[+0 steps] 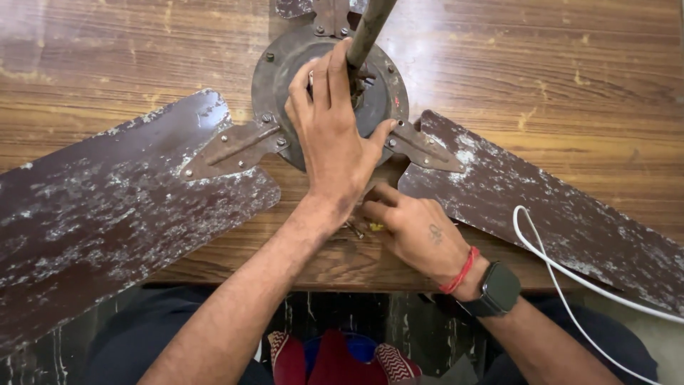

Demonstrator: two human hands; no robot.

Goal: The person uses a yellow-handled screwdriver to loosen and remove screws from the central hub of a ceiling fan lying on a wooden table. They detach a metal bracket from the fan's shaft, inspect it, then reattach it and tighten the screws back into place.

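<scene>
Left hand (pixel 331 135) flat, open on fan hub (pixel 285 68); right hand (pixel 410 228) pinching small screws (pixel 354 229) on near surface (pixel 570 64). Blades (pixel 107 207) still bolted on.

The left hand (pixel 331 135) covers much of the fan hub (pixel 281 68). Both long blades (pixel 107 214) run off the picture's edges. The small bits under the right hand's (pixel 413 232) fingertips are too small to identify.

Both forearms are bare; the right wrist carries a dark smartwatch (pixel 499 289) and a red thread band (pixel 461 271), the right hand (pixel 417 232) bears a small dark tattoo (pixel 435 233), and dark trousers (pixel 132 342) cover the legs.
</scene>
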